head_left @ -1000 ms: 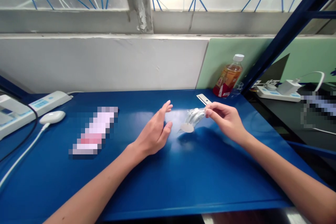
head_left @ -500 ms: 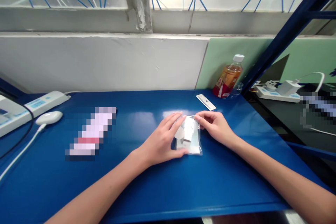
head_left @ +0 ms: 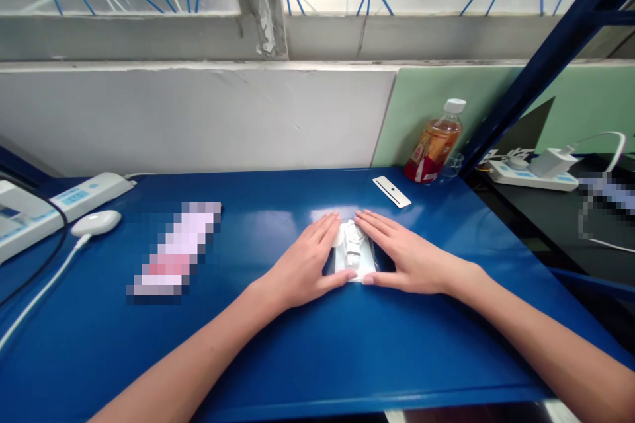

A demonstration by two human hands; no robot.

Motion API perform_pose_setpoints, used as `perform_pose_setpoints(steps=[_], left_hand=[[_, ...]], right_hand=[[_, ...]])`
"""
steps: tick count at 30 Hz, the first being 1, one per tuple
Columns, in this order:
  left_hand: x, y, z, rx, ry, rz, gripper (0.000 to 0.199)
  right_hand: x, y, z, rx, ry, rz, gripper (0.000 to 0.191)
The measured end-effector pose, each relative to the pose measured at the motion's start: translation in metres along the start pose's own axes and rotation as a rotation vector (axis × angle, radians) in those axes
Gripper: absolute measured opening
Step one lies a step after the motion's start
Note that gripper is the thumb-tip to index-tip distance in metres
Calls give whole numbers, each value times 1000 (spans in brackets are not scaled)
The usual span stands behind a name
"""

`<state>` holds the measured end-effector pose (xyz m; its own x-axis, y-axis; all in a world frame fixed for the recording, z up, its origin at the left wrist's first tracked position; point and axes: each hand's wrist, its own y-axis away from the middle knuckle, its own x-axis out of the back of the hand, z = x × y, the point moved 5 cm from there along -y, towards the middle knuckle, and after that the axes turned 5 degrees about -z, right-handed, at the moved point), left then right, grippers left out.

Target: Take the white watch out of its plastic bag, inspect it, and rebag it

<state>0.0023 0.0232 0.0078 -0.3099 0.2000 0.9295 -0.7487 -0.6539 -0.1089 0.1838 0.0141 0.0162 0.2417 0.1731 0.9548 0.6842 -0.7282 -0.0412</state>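
A small clear plastic bag (head_left: 366,258) lies flat on the blue table between my hands. On or in it is a white bundled cable (head_left: 353,244), with what looks like a plug at its near end. My left hand (head_left: 312,261) rests along the left side of the bag, fingers stretched out and thumb at the near edge. On the other side my right hand (head_left: 411,254) mirrors it, fingertips at the top right and thumb near the bottom corner. Both hands are open, touching the bag's edges. The hands cover its sides.
A white card with a dark slot (head_left: 391,192) lies behind the bag. Farther right stands a drink bottle (head_left: 433,145). To the left are a blurred-out phone-shaped thing (head_left: 176,251), a white corded device (head_left: 96,223) and a power strip (head_left: 94,193).
My right hand has gone from pinching the bag's top right corner to lying with outstretched fingers along its right side. The white cable now shows more clearly. My left hand has hardly moved.
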Motion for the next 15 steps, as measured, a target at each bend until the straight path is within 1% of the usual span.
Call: perform_pose_setpoints(steps=[7, 12, 15], left_hand=[[4, 1, -6, 10, -63, -98, 85], [4, 2, -6, 25, -80, -126, 84], [3, 2, -5, 36, -91, -123, 79]], right_hand=[[-2, -2, 7, -62, 13, -59, 103], [-2, -2, 11, -63, 25, -75, 104], [-2, -3, 12, -77, 40, -71, 105]])
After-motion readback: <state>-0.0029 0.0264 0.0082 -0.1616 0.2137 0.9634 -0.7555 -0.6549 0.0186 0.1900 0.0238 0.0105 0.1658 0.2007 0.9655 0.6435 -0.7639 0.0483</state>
